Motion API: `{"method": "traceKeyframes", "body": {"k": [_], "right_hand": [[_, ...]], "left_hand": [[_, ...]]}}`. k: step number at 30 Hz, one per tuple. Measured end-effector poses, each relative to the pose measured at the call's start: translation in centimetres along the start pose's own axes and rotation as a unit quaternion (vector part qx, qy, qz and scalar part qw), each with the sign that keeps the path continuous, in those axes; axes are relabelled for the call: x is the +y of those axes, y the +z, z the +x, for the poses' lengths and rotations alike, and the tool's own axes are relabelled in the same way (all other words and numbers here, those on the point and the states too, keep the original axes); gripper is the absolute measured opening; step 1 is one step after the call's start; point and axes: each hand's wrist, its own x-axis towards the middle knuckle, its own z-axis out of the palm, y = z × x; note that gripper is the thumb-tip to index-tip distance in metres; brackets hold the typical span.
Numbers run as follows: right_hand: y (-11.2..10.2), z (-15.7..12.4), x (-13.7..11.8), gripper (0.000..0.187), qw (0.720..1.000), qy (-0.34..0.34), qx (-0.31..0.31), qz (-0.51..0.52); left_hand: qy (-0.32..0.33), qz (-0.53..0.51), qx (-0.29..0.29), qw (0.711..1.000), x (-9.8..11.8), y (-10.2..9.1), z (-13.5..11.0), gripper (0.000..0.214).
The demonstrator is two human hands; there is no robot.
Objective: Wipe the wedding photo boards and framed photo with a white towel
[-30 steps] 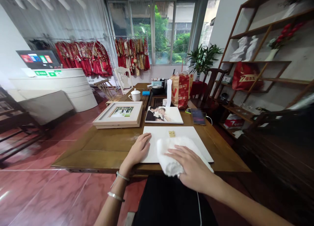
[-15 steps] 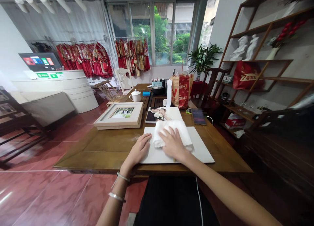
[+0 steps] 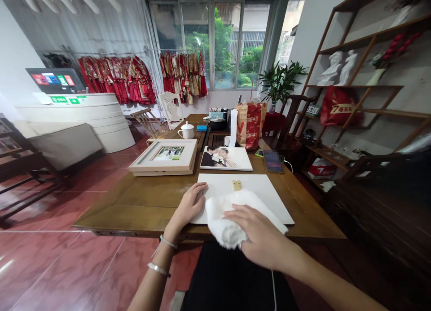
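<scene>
A flat white board (image 3: 262,189) lies on the near edge of the wooden table (image 3: 148,201), with a small tan mark (image 3: 237,184) near its far side. My left hand (image 3: 189,206) rests on the board's left edge, fingers curled over it. My right hand (image 3: 261,237) presses a folded white towel (image 3: 229,212) onto the near part of the board, fingers spread across the cloth. The towel hangs slightly past the table's front edge.
Beyond the board lie a photo print (image 3: 226,158) and a framed picture (image 3: 164,156). Farther back stand a white teapot (image 3: 186,131), a red paper bag (image 3: 249,124) and a phone (image 3: 272,161). A wooden shelf unit (image 3: 353,99) fills the right; red garments (image 3: 117,79) hang at the back.
My right hand slid the towel from the board's far side back to its near edge, uncovering the tan mark. My left hand stayed on the board's left edge.
</scene>
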Motion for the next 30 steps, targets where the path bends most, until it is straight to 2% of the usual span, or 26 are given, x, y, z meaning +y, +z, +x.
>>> {"method": "traceKeyframes", "body": {"k": [4, 8, 12, 16, 19, 22, 26, 30], "right_hand": [[-0.7, 4.4, 2.4, 0.052, 0.997, 0.058, 0.042, -0.027], [-1.1, 9.1, 4.0, 0.031, 0.995, 0.058, 0.055, -0.053], [-0.5, 13.2, 4.4, 0.029, 0.996, 0.029, 0.049, -0.061], [0.9, 16.0, 3.8, 0.035, 0.997, -0.01, 0.044, -0.062], [1.9, 16.4, 3.2, 0.039, 0.996, -0.034, 0.046, -0.062], [2.0, 15.2, 3.2, 0.042, 0.996, -0.036, 0.054, -0.063], [0.9, 12.7, 4.2, 0.039, 0.996, -0.025, 0.057, -0.069], [-0.3, 10.8, 5.8, 0.044, 0.994, 0.019, 0.059, -0.088]], "left_hand": [[0.005, 0.009, -0.009, 1.0, 0.2, -0.1, -0.1, 0.037], [0.003, 0.012, -0.014, 1.0, 0.2, -0.1, -0.1, 0.035], [-0.003, 0.012, -0.023, 1.0, 0.3, -0.1, -0.1, 0.036], [0.002, 0.016, -0.022, 1.0, 0.4, -0.2, 0.0, 0.035], [-0.002, 0.027, -0.013, 1.0, 0.6, -0.2, 0.0, 0.033], [-0.003, 0.028, -0.012, 1.0, 0.7, -0.2, 0.0, 0.033], [0.002, 0.019, -0.011, 1.0, 0.4, -0.1, -0.1, 0.033], [-0.002, 0.009, -0.01, 1.0, 0.0, -0.1, -0.2, 0.036]]}}
